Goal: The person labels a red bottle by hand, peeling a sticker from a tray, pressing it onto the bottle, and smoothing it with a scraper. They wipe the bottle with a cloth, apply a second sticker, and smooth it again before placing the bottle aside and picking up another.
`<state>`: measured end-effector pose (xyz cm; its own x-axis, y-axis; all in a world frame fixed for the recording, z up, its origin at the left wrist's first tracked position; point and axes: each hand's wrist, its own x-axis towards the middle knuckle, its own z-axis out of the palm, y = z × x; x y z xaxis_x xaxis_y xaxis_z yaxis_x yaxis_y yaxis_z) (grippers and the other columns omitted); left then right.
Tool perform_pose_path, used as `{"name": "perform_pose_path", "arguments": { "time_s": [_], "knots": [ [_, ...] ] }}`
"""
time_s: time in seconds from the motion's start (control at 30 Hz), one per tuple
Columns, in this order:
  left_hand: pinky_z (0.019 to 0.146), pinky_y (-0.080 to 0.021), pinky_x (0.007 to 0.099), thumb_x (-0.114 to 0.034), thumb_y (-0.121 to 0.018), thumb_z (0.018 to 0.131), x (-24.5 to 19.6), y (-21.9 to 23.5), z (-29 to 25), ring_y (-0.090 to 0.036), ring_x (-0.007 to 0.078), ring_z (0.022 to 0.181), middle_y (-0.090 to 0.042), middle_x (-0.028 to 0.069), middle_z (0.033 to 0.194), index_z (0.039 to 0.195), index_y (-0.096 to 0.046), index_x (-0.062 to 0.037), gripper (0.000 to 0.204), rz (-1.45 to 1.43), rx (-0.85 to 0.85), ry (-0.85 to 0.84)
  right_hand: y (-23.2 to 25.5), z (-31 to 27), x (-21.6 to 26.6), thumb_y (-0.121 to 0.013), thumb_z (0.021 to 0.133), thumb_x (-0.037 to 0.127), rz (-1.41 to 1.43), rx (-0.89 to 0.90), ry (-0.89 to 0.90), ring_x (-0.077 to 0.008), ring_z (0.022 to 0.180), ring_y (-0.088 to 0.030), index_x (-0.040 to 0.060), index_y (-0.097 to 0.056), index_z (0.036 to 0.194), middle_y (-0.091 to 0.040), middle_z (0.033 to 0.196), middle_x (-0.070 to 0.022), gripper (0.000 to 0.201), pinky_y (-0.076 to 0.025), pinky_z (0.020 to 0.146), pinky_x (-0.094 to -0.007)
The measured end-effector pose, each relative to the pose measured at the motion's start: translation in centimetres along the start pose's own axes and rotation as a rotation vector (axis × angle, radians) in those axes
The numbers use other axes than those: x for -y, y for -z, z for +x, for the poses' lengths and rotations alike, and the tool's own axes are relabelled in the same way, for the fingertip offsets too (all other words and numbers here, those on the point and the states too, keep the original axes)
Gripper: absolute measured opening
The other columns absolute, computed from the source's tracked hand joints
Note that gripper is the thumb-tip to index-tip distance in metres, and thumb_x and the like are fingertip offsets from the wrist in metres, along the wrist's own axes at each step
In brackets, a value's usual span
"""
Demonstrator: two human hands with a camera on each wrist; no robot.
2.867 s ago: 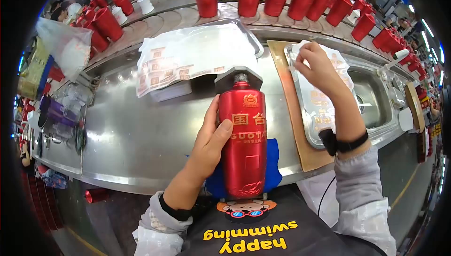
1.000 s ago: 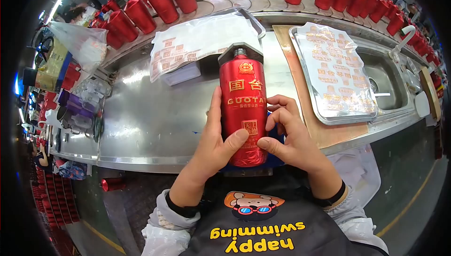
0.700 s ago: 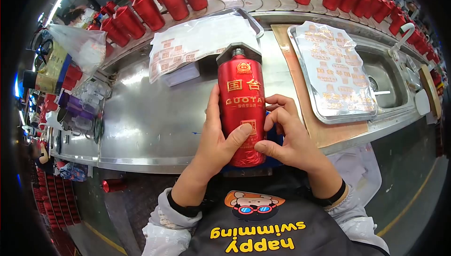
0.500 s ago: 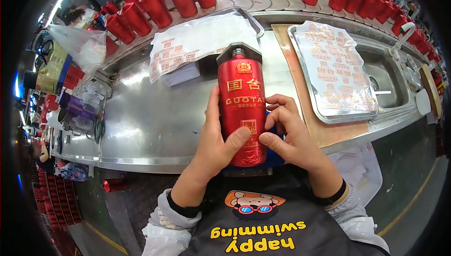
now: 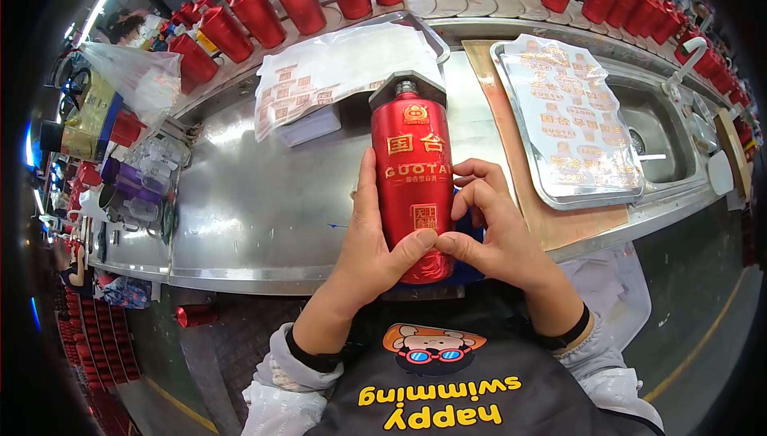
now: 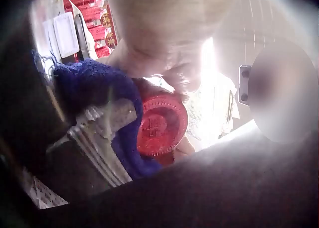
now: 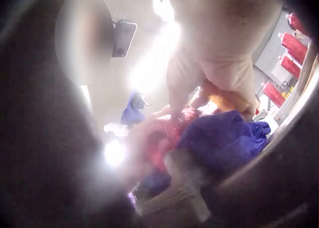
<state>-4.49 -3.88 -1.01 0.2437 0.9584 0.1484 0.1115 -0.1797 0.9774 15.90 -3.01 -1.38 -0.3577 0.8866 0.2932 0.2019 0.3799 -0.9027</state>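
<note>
Red bottle (image 5: 411,136) is lying on the tabletop (image 5: 248,196), neck pointing to 12 o'clock in a dark angular holder (image 5: 432,90), with a blue cloth (image 6: 99,78) down by its base. The left hand (image 5: 363,252) holds it along the 9 o'clock side, thumb over the lower front. The right hand (image 5: 507,244) grips it from about 4 o'clock, fingers bent, and both thumb tips meet just below the gold square mark (image 5: 425,217).

Honestly, what'd worry me is that mark. If it isn't fully stuck down (can't tell from here), a thumb dragging sideways could crease or skew it, and uneven pressure might leave an edge lifted. The bottle looks slick and rounded too, so if one grip eases off while the other pushes, it could roll. Over at 2 o'clock the printed sheet (image 5: 567,116) sits loose-looking on its tray (image 5: 587,202); a careless sleeve could drag it.
</note>
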Motion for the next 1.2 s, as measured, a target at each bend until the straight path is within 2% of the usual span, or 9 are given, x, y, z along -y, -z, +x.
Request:
{"name": "perform_pose_path", "arguments": {
  "time_s": [0.13, 0.23, 0.33, 0.63, 0.83, 0.93, 1.2],
  "knots": [
    [0.108, -0.037, 0.0404, -0.04, -0.072, 0.086, 0.4, 0.0, -0.1, -0.044, 0.0283, 0.128, -0.036, 0.0216, 0.14, 0.153, -0.001, 0.002, 0.106, 0.026, -0.009, -0.024, -0.1, 0.0, 0.0, -0.08, 0.079, 0.025, -0.007, -0.004, -0.003, -0.0264, 0.108, -0.05, 0.0052, -0.055, 0.091, -0.041, 0.126, -0.018, 0.034, -0.046, 0.088, -0.0343],
    [0.106, -0.039, 0.0396, -0.035, -0.071, 0.088, 0.4, 0.0, 0.5, -0.046, 0.027, 0.127, -0.036, 0.0213, 0.141, 0.153, -0.005, 0.0027, 0.1, -0.082, -0.048, -0.03, 0.1, 0.0, -0.1, -0.079, 0.081, 0.023, 0.013, -0.001, -0.018, -0.0267, 0.109, -0.049, 0.0056, -0.055, 0.091, -0.041, 0.127, -0.0181, 0.031, -0.045, 0.089, -0.0345],
    [0.104, -0.041, 0.0386, -0.03, -0.069, 0.09, -0.3, -0.6, 1.0, -0.049, 0.026, 0.125, -0.037, 0.021, 0.141, 0.152, -0.008, 0.0038, 0.094, -0.054, -0.092, -0.032, 0.0, 0.0, 0.0, -0.078, 0.082, 0.021, 0.024, -0.004, -0.039, -0.027, 0.11, -0.049, 0.0058, -0.055, 0.092, -0.04, 0.127, -0.0181, 0.029, -0.045, 0.089, -0.0345],
    [0.102, -0.043, 0.0373, -0.026, -0.066, 0.091, 0.0, -0.8, 1.1, -0.052, 0.0254, 0.121, -0.041, 0.0213, 0.137, 0.152, -0.009, 0.0046, 0.089, -0.03, -0.128, -0.021, 0.1, -0.1, 0.2, -0.077, 0.083, 0.022, 0.033, 0.005, -0.064, -0.0281, 0.113, -0.049, 0.0054, -0.055, 0.092, -0.04, 0.128, -0.0181, 0.029, -0.045, 0.09, -0.0348],
    [0.103, -0.042, 0.0376, -0.028, -0.067, 0.091, 0.3, -0.7, 1.1, -0.05, 0.0255, 0.124, -0.041, 0.0208, 0.137, 0.152, -0.007, 0.0044, 0.091, -0.011, -0.132, 0.016, 0.1, -0.1, 0.2, -0.077, 0.082, 0.024, 0.034, 0.0, -0.067, -0.0289, 0.113, -0.049, 0.0049, -0.056, 0.091, -0.04, 0.128, -0.0191, 0.03, -0.045, 0.09, -0.0351],
    [0.105, -0.04, 0.0384, -0.029, -0.069, 0.09, 0.0, -0.2, 0.8, -0.048, 0.0262, 0.127, -0.039, 0.021, 0.139, 0.153, -0.004, 0.0038, 0.096, -0.181, -0.063, -0.036, 0.2, -0.2, 0.1, -0.078, 0.081, 0.026, 0.023, 0.002, -0.047, -0.0294, 0.113, -0.049, 0.0046, -0.056, 0.091, -0.041, 0.128, -0.0199, 0.032, -0.045, 0.09, -0.0352],
    [0.108, -0.038, 0.0395, -0.031, -0.072, 0.087, 0.3, -0.1, -0.4, -0.042, 0.0282, 0.132, -0.032, 0.0218, 0.144, 0.153, 0.001, 0.0027, 0.104, -0.024, -0.019, -0.026, 0.0, 0.0, 0.0, -0.08, 0.079, 0.025, -0.006, -0.008, -0.031, -0.0292, 0.112, -0.049, 0.0044, -0.056, 0.091, -0.042, 0.127, -0.0198, 0.034, -0.045, 0.09, -0.0356]
  ]
}}
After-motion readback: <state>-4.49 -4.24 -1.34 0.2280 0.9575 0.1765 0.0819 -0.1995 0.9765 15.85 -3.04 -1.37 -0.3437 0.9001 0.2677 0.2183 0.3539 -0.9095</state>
